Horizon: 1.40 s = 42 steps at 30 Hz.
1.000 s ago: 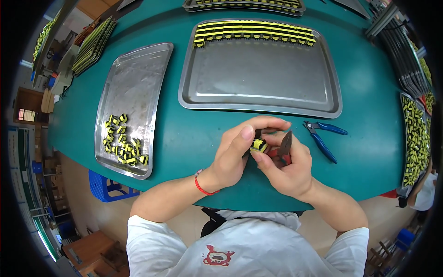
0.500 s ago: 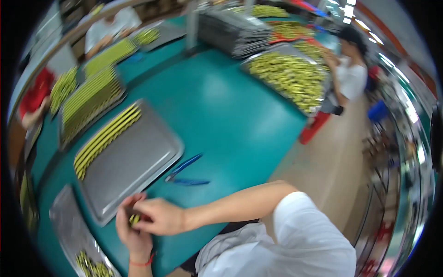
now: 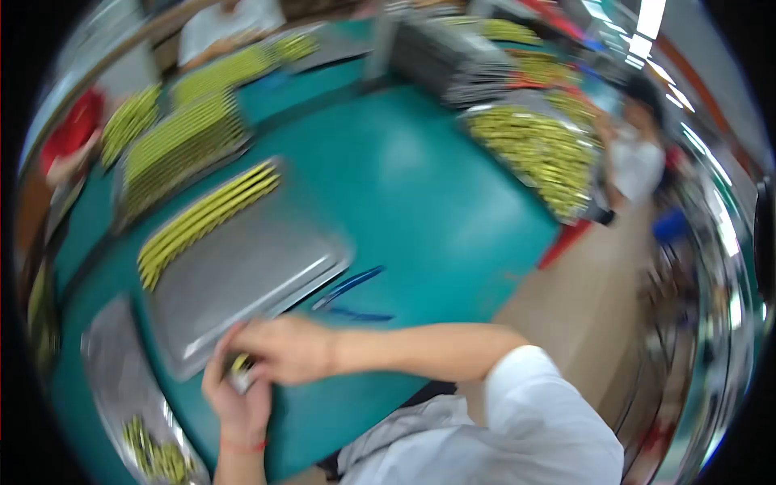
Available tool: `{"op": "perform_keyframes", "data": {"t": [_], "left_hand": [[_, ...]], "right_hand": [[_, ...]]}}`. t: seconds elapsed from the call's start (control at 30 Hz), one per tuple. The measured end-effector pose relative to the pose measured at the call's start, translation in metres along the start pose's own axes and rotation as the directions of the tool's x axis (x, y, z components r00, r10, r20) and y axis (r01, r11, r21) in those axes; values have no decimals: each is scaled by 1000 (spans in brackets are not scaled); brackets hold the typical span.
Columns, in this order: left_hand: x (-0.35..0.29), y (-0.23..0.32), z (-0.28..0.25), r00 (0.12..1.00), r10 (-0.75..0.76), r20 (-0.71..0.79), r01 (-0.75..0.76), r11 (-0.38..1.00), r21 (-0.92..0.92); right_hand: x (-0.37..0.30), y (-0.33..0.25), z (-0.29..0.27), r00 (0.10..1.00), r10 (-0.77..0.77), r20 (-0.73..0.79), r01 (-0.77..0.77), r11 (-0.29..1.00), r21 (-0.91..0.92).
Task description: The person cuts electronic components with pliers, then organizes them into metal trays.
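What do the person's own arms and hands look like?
The left hand is gloveless, with a thin red band at the wrist. The right hand is gloveless too, its arm bare up to a short white sleeve. The left sleeve is out of view.

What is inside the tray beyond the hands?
Rows of small yellow components line the far side of the metal tray. The left hand and right hand hide part of its near rim.

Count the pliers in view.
1 clearly visible: blue pliers, lying open on the green table, right of the metal tray with yellow rows. The blurred right hand may hide another.
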<state>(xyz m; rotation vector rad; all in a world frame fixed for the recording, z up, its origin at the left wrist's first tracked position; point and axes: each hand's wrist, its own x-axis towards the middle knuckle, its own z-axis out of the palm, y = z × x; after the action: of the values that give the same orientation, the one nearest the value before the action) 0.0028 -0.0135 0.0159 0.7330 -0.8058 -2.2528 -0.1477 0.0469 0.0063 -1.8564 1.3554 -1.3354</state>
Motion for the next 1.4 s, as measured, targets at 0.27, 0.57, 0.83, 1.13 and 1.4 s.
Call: {"op": "perform_keyframes", "data": {"t": [0.27, 0.57, 0.83, 1.13, 1.4], "left_hand": [[2, -2, 10, 977, -188, 97, 206, 950, -235], [1, -10, 0, 955, -270, 125, 293, 929, -228], [-1, -10, 3, 964, -256, 74, 265, 951, -160], [2, -6, 2, 950, -291, 112, 309, 929, -205], [-4, -14, 4, 958, 241, 152, -282, 878, 386]], "right_hand": [[-12, -6, -29, 994, 93, -53, -93, 996, 1], [-14, -5, -20, 1000, -17, 10, 18, 982, -187], [-18, -7, -15, 1000, 5, 3, -4, 975, -223], [-19, -9, -18, 994, 107, 22, -105, 992, -64], [-29, -3, -14, 899, 298, -321, -202, 932, 300]]}}
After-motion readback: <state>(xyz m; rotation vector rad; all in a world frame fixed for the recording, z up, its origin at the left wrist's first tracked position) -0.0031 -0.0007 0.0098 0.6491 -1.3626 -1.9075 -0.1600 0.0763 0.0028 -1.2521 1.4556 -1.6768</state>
